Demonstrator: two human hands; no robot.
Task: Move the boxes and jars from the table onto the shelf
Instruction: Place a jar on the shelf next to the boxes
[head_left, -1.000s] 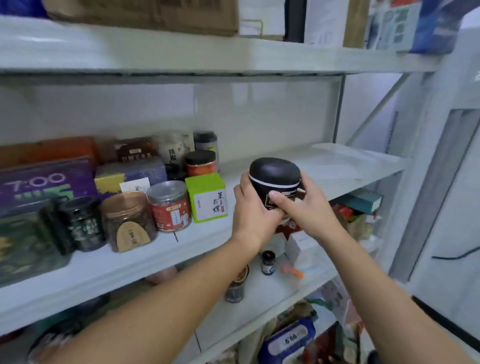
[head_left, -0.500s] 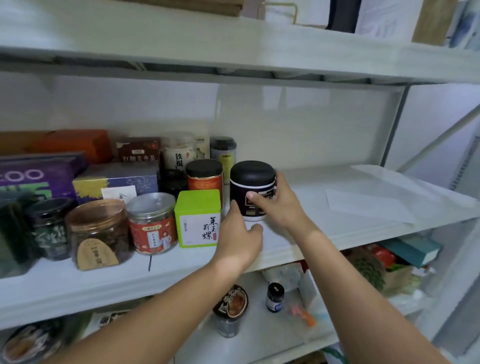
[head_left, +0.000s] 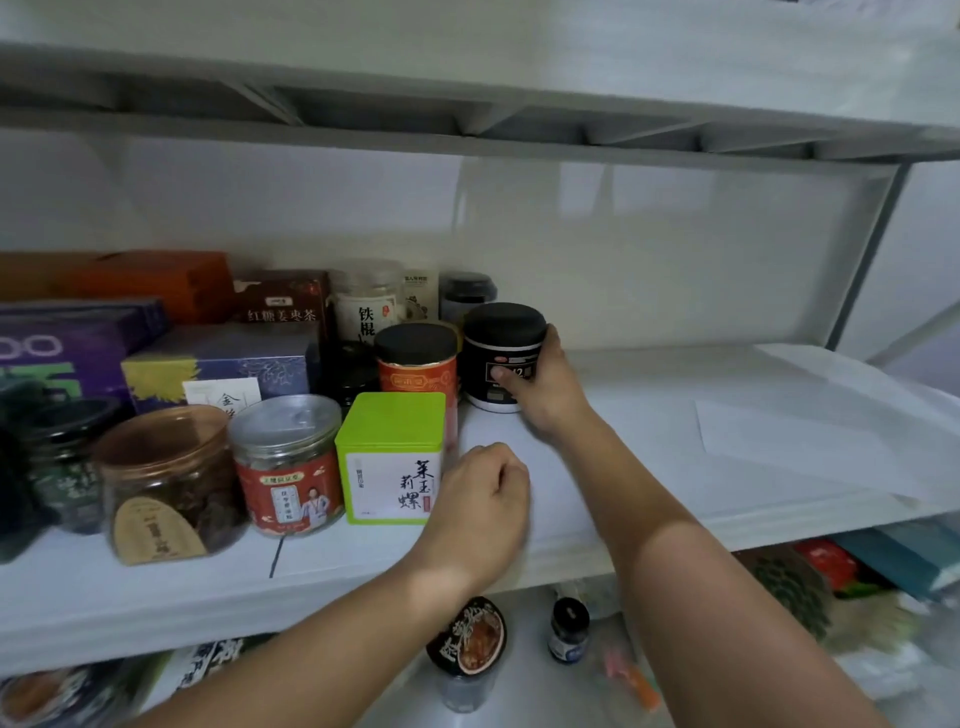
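Note:
A black round jar (head_left: 500, 349) with a white band stands upright on the white middle shelf (head_left: 649, 467), right of an orange jar with a black lid (head_left: 415, 364). My right hand (head_left: 540, 387) grips the black jar from its right side, thumb across the label. My left hand (head_left: 480, 499) hovers over the shelf's front, fingers curled, holding nothing, just right of a green-lidded square tin (head_left: 392, 457).
Left on the shelf stand a red-label jar (head_left: 285, 467), an amber jar (head_left: 166, 483), a dark jar (head_left: 62, 462), and purple, blue and orange boxes behind. The shelf above (head_left: 467, 119) hangs low. The lower shelf holds small jars (head_left: 467, 644) and packets.
The black jar went from being held in both hands in front of the shelf to standing on it beside the orange jar. My left hand let go and drew back toward the front edge.

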